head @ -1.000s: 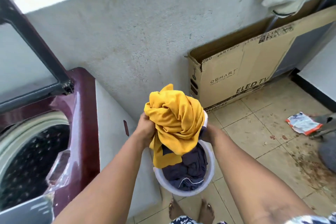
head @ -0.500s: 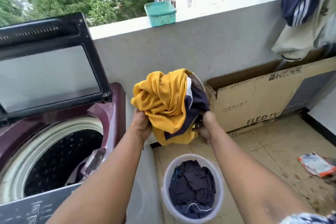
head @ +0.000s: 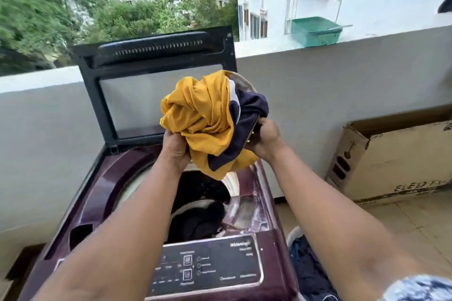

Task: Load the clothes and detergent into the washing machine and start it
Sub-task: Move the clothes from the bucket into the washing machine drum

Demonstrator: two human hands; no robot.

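while over the drum: clothes bundle point(head: 208, 120) above open washing machine point(head: 117, 186)
left hand point(head: 175, 149): gripping bundle
right hand point(head: 267, 138): gripping bundle

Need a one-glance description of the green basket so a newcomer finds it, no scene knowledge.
Start at the grey balcony wall that runs behind the maroon washing machine. Follow its flat top edge to the right, past the machine's raised black lid. The green basket sits on that ledge against the white building, the only teal, ribbed plastic thing up there.
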